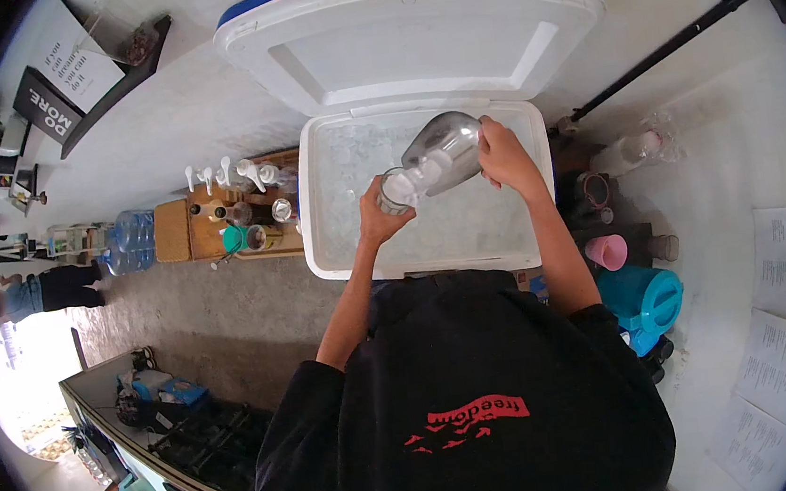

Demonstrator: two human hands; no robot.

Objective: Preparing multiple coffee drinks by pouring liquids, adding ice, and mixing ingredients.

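Note:
Over an open white cooler (310, 211), my left hand (377, 219) is wrapped round a clear drinking glass (395, 191). My right hand (506, 155) grips the back end of a metal ice scoop (449, 138), whose handle is hidden by the fingers. The scoop tips toward the glass, its front edge at or just above the glass's mouth. Ice (426, 168) lies along the scoop's front and reaches into the glass. Below both hands, more ice (346, 155) fills the cooler, loose pieces showing at its left side.
The cooler's white lid (412, 50) stands raised at the back. Pump-top bottles (225, 172) and jars crowd a wooden counter on the left. To the right are a pink cup (607, 251) and a turquoise jug (643, 302). Another person (43, 291) is far left.

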